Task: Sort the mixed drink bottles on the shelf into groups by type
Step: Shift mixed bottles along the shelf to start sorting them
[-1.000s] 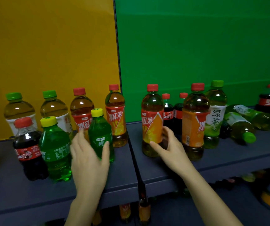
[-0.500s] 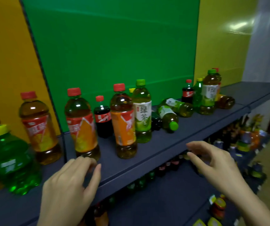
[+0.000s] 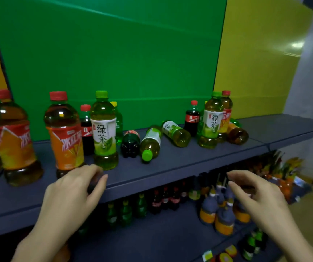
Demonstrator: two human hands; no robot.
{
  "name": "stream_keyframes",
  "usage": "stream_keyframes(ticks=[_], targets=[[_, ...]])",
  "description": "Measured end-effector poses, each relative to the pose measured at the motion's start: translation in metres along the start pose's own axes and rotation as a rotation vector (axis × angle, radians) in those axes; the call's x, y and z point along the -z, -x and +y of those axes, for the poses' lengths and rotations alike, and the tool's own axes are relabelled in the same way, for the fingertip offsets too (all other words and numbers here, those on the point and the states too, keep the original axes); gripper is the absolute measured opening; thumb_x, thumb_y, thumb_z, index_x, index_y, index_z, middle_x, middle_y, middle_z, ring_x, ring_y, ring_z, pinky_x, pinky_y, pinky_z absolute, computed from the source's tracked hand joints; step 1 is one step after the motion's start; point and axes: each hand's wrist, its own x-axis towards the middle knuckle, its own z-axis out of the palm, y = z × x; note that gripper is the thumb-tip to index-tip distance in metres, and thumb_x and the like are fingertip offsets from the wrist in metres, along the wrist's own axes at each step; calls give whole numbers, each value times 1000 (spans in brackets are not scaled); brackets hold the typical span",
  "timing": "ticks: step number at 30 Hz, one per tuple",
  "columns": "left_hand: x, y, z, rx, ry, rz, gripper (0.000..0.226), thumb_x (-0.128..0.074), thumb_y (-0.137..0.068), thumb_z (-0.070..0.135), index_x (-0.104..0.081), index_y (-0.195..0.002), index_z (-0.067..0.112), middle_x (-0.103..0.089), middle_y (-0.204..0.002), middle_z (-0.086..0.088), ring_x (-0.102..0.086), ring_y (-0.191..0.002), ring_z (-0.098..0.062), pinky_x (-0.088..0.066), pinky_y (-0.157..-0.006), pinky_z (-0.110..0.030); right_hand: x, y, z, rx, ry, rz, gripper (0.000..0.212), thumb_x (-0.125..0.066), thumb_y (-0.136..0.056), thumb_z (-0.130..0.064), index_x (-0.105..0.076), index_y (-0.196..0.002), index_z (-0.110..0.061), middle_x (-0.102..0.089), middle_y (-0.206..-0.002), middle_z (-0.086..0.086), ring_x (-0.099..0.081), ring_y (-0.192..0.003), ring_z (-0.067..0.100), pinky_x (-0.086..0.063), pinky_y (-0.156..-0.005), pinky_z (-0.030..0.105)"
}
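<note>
On the grey shelf (image 3: 170,167) stand two red-capped iced tea bottles (image 3: 65,133) (image 3: 12,140), an upright green tea bottle (image 3: 103,131), and a cola bottle (image 3: 86,129) behind them. A cola bottle (image 3: 130,141) and two green tea bottles (image 3: 150,144) (image 3: 176,133) lie on their sides mid-shelf. Farther right stand a cola bottle (image 3: 191,118), a green tea bottle (image 3: 210,121) and an iced tea bottle (image 3: 225,114). My left hand (image 3: 70,195) hovers at the shelf's front edge, holding nothing. My right hand (image 3: 255,193) is in the air in front of the shelf, fingers apart.
A lower shelf (image 3: 151,237) carries many more bottles, green, cola and orange-labelled ones. Behind the top shelf are green (image 3: 114,53) and yellow (image 3: 255,63) back panels. An iced tea bottle (image 3: 237,134) lies on its side at the far right.
The view has swung right along the shelf. My right hand left the iced tea bottle and now floats in front of the shelf. My left hand moved off the green soda bottle.
</note>
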Motion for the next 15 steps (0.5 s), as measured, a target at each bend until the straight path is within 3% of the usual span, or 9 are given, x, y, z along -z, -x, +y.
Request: stream_keyframes(ticks=[3, 8, 15], targets=[[-15, -13, 26, 54, 42, 19, 19, -53, -87, 38, -61, -89, 21, -63, -79, 7, -64, -71, -21, -44, -49, -30, -1, -27, 18, 73, -8, -32, 15, -64, -83, -24, -66, -96, -30, -67, -91, -15, -64, -89, 10, -54, -76, 37], [-32, -45, 51, 78, 98, -11, 21, -52, -90, 35, -60, -101, 19, -65, -96, 2, -62, -90, -24, -52, -70, -39, -15, -80, 22, 194, -19, -134, 18, -60, -84, -33, -63, -101, -33, -66, -93, -17, -63, -92, 10, -53, -78, 39], [-70, -93, 64, 119, 53, -20, 23, -50, -92, 32, -56, -106, 15, -60, -103, -2, -55, -100, -23, -48, -78, -40, -69, -156, 9, 334, -108, -215, 16, -60, -83, -30, -63, -97, -36, -66, -91, -18, -63, -89, 8, -53, -79, 40]])
